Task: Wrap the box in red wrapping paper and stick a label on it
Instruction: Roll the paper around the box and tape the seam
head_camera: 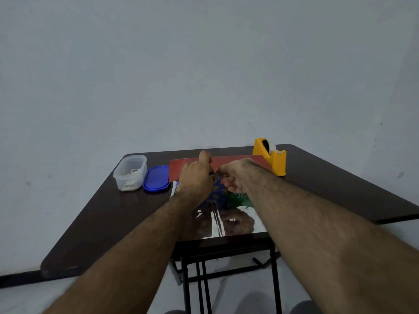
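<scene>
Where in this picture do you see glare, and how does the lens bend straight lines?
Head view: glare sits on the silvery underside of the wrapping paper near the table's front edge, mirroring the arms; the wide lens bows the table edges outward; light is dim and even; the left hand and right hand look slightly soft.

I am seeing only one bit of lettering, showing upside down on the green patch of the box [238, 197] just below my right hand [235, 177]; I am reading "3EO", uncertainly.
</scene>
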Motion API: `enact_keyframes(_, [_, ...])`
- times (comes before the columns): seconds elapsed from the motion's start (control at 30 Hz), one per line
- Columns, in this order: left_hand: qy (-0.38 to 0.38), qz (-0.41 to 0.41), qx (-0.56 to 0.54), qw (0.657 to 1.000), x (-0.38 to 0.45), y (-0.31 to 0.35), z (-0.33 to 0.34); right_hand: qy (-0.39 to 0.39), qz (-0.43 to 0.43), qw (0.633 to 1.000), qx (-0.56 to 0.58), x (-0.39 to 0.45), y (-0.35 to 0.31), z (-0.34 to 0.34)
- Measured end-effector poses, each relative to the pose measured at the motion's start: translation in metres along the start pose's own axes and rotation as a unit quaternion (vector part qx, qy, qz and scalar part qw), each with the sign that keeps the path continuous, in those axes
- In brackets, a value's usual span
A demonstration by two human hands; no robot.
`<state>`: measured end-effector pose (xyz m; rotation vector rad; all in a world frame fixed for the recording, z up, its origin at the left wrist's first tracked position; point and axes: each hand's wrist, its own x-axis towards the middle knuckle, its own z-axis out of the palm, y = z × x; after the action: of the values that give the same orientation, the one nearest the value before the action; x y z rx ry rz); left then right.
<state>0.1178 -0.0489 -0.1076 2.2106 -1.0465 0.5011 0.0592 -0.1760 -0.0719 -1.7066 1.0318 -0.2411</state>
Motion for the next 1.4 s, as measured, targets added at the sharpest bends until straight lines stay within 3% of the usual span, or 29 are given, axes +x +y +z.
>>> enact_keyframes(0.2, [0.006,-0.008,-0.016,1.000,0.001,0.000,0.000,0.017,0.004,0.998,-0.059,0.001,0.022,-0.003])
enact_keyframes(0.33, [0.008,-0.019,-0.029,0.999,0.001,-0.004,0.003,0.089,-0.068,0.991,-0.071,0.008,0.039,0.003])
enact_keyframes(0.5, [-0.007,-0.013,-0.044,0.999,0.002,-0.011,0.002,0.179,-0.144,0.943,-0.241,0.003,0.044,0.001])
enact_keyframes(0.7, [-0.005,-0.011,-0.050,0.999,0.003,-0.015,0.002,0.165,-0.190,0.900,-0.355,-0.007,0.042,-0.010])
enact_keyframes(0.83, [-0.007,-0.004,-0.046,0.999,0.002,-0.014,0.001,0.126,-0.361,0.853,-0.354,-0.012,0.038,-0.028])
enact_keyframes(0.9, [-0.008,0.000,-0.045,0.999,0.002,-0.013,0.000,0.141,-0.466,0.816,-0.312,-0.014,0.037,-0.031])
enact_keyframes(0.97, [-0.007,0.000,-0.047,0.999,0.001,-0.013,0.000,0.151,-0.518,0.788,-0.298,-0.013,0.033,-0.031])
enact_keyframes(1.13, [0.002,0.001,-0.045,0.999,0.002,-0.014,0.002,0.141,-0.516,0.749,-0.391,-0.004,0.025,-0.022])
enact_keyframes(1.4, [-0.002,0.006,-0.029,1.000,0.003,-0.020,0.004,0.175,-0.494,0.771,-0.360,0.000,0.034,-0.028])
